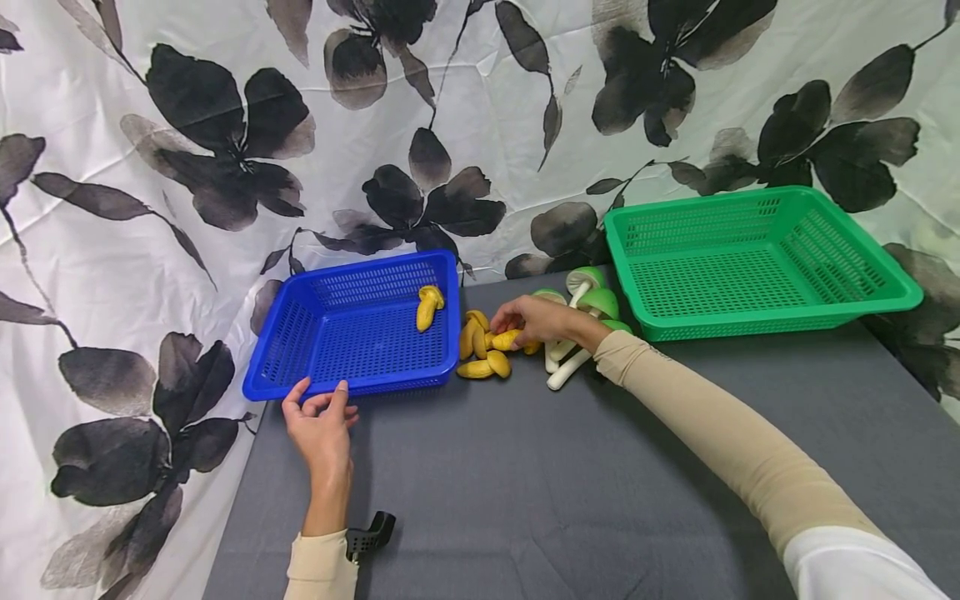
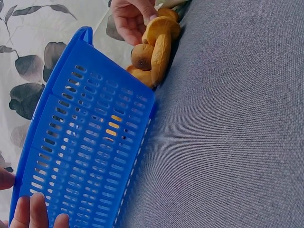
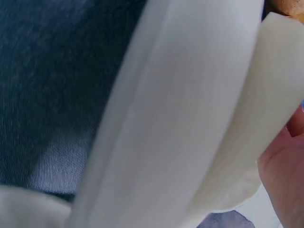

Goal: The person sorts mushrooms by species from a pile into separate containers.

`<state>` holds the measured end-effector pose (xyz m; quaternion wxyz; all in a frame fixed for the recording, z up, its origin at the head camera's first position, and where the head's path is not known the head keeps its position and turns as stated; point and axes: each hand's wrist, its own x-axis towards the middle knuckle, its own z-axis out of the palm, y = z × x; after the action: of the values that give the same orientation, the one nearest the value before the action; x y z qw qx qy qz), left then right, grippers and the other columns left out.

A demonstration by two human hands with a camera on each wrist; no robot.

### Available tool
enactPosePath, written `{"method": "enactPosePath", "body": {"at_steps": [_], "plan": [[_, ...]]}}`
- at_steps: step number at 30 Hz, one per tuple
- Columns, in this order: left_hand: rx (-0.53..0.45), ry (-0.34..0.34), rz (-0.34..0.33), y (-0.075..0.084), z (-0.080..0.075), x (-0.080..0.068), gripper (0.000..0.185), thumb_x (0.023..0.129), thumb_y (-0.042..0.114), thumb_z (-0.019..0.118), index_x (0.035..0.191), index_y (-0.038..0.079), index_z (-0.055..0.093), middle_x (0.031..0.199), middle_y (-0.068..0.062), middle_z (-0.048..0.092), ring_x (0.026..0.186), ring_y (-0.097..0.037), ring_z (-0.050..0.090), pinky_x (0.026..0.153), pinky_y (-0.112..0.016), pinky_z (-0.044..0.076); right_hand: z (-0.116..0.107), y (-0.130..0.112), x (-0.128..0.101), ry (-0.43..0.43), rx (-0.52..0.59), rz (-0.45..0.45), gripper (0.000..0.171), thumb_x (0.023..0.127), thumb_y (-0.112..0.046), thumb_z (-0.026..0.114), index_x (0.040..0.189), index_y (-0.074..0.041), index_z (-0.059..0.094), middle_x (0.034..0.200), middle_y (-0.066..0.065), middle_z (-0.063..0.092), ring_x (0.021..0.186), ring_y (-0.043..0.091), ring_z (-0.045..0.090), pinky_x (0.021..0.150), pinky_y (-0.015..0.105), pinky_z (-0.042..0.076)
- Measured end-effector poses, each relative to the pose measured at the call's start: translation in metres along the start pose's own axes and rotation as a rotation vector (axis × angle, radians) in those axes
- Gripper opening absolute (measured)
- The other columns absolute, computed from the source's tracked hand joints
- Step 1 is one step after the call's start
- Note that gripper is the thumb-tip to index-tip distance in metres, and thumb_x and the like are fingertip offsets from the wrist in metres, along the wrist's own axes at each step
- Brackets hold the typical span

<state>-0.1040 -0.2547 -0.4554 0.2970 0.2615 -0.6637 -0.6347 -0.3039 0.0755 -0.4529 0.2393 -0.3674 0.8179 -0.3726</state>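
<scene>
Both hands are at work by the blue basket [image 1: 360,333]. Left hand [image 1: 321,425] rests at the basket's near rim, fingers mostly straight w/ tips touching the rim — a light steadying touch, nothing gripped. Left wrist view shows those fingertips [image 2: 38,214] against the perforated blue wall. Right hand [image 1: 536,319] sits just right of the basket, fingers curled over one yellow mushroom [image 1: 507,339] in the loose yellow pile [image 1: 480,354] on the grey table [image 1: 600,483]; looks like a pinch on it, though whether it's lifted off the table I can't tell. Right wrist view is blocked by white stems, so no help there.

One yellow mushroom [image 1: 429,307] already lies inside the basket, near its far right corner. Green-capped mushrooms [image 1: 588,304] w/ white stems lie further right of the basket, betw. the pile and the green basket [image 1: 757,258], which is well apart on that side and holds nothing visible.

Judgement on doing this step well: pinch one yellow piece only, at its thick middle — caps are smooth and may slip. Lift clear of the neighbours so the pile doesn't scatter, carry over the basket's right wall w/o clipping it, and let go low inside. Left hand should keep the basket from sliding.
</scene>
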Motion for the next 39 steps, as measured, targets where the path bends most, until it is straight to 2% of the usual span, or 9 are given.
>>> {"method": "enactPosePath", "body": {"at_steps": [6,10,15,19,25,33,36,39], "plan": [[0.016,0.000,0.002,0.001,0.000,-0.001,0.062,0.090,0.022,0.080,0.140,0.013,0.043,0.091,-0.008,0.063,0.064,-0.019,0.072,0.056,-0.028,0.061,-0.001,-0.005,-0.003,-0.038,-0.091,0.003,0.035,0.088,0.001,0.077,0.122,-0.007,0.069,0.116,0.007,0.064,0.107,0.022,0.061,0.100,0.041,0.052],[0.009,0.001,0.001,-0.001,0.000,0.001,0.062,0.090,0.021,0.080,0.140,0.014,0.044,0.091,-0.008,0.063,0.062,-0.017,0.071,0.056,-0.029,0.061,-0.004,-0.006,-0.005,-0.026,-0.119,-0.021,0.034,0.090,-0.004,0.077,0.123,-0.010,0.070,0.116,0.007,0.059,0.106,0.022,0.060,0.100,0.042,0.052],[0.001,0.011,0.003,-0.001,0.000,0.000,0.060,0.089,0.021,0.080,0.137,0.016,0.045,0.090,-0.008,0.063,0.061,-0.016,0.070,0.057,-0.030,0.062,-0.009,-0.006,-0.009,0.026,-0.034,-0.046,0.028,0.090,-0.005,0.077,0.116,-0.008,0.068,0.110,0.006,0.062,0.100,0.021,0.061,0.093,0.038,0.054],[-0.003,-0.001,-0.004,0.000,0.000,0.000,0.062,0.089,0.021,0.080,0.139,0.014,0.044,0.092,-0.009,0.062,0.062,-0.017,0.071,0.057,-0.030,0.062,-0.012,-0.006,-0.013,0.085,0.058,-0.067,0.027,0.089,-0.002,0.077,0.112,-0.004,0.063,0.103,0.008,0.064,0.095,0.023,0.060,0.090,0.041,0.055],[0.004,-0.001,-0.010,0.000,0.000,0.000,0.062,0.090,0.021,0.080,0.139,0.014,0.044,0.091,-0.008,0.062,0.061,-0.015,0.070,0.057,-0.031,0.062,-0.015,-0.004,-0.018,0.142,0.081,-0.054,0.026,0.090,-0.004,0.075,0.114,-0.003,0.066,0.111,0.009,0.067,0.101,0.024,0.063,0.094,0.042,0.054],[-0.001,-0.001,-0.001,0.001,0.000,0.000,0.064,0.089,0.021,0.080,0.140,0.012,0.043,0.090,-0.007,0.063,0.062,-0.017,0.071,0.056,-0.030,0.062,-0.016,-0.003,-0.020,0.099,-0.006,0.036,0.024,0.086,-0.007,0.079,0.101,-0.007,0.061,0.101,0.008,0.063,0.097,0.022,0.061,0.086,0.035,0.050],[0.002,-0.005,0.001,0.001,0.000,0.000,0.064,0.090,0.021,0.080,0.141,0.012,0.043,0.091,-0.008,0.063,0.062,-0.017,0.071,0.057,-0.030,0.062,-0.015,-0.004,-0.019,0.062,-0.054,0.059,0.029,0.084,-0.006,0.081,0.106,-0.005,0.061,0.106,0.009,0.064,0.103,0.024,0.063,0.090,0.038,0.052],[0.005,-0.005,-0.001,0.001,-0.001,-0.001,0.063,0.090,0.021,0.080,0.141,0.012,0.044,0.092,-0.009,0.063,0.061,-0.016,0.070,0.057,-0.030,0.062,-0.013,-0.005,-0.018,0.012,-0.129,0.055,0.039,0.084,-0.004,0.080,0.119,-0.003,0.063,0.115,0.011,0.067,0.111,0.027,0.063,0.098,0.043,0.052]]}}
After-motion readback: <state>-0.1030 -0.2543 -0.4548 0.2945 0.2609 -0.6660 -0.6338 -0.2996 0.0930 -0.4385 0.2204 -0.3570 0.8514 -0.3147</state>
